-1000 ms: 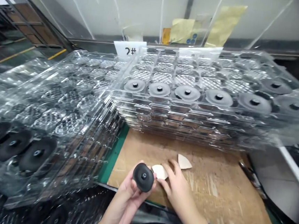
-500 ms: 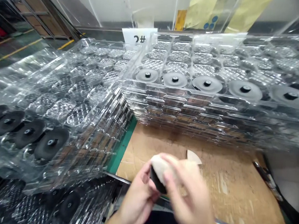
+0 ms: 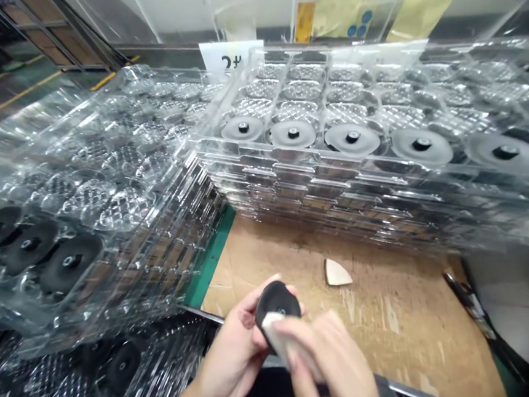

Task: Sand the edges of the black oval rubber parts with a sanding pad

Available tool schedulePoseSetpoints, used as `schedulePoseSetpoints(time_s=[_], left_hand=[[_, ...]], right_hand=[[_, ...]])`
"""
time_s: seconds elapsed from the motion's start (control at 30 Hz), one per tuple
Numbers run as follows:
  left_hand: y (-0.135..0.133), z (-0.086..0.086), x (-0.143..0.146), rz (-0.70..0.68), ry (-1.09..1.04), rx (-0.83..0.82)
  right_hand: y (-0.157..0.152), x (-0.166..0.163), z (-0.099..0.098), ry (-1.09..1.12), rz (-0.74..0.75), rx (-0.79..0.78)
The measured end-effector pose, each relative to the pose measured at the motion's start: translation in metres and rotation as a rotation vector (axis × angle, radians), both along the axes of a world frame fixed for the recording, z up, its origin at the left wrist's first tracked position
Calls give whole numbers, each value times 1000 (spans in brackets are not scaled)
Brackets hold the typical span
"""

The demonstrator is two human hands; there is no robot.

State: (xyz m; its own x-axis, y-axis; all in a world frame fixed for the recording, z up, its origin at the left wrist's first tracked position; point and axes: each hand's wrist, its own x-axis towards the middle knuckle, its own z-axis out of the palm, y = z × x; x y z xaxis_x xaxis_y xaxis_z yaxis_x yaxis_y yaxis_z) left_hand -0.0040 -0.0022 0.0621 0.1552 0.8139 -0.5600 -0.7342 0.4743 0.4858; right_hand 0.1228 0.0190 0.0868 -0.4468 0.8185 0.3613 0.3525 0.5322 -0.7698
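Observation:
My left hand (image 3: 238, 347) grips a round black disc (image 3: 278, 298) with a small hub at its centre, its face turned up. In my right hand (image 3: 331, 359) is a white pad (image 3: 285, 341), felt or foam by its look, whose tip touches the disc's face near the hub. Part of the pad is hidden under my fingers. A second white wedge-shaped pad (image 3: 337, 274) lies on the cardboard sheet (image 3: 259, 254) just beyond my hands.
A stack of clear plastic trays (image 3: 350, 169) stands behind the cardboard, grey discs (image 3: 293, 133) in its front row. Another tray stack (image 3: 132, 174) at left holds black discs (image 3: 72, 262). More trays sit below it. A dark pen-like tool (image 3: 471, 303) lies at right.
The disc now shows its face and hub, where the pad covered much of it before. My right hand has drawn the pad down toward the disc's lower edge. The view has shifted slightly.

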Motion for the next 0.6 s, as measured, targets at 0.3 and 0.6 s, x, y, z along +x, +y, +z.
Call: schedulePoseSetpoints(time_s=[0.3, 0.6], left_hand=[[6, 14, -3, -78, -74, -36], [10, 32, 10, -136, -155, -87]], right_hand=[[-9, 23, 0, -88, 78, 82], [14, 32, 24, -133, 103, 165]])
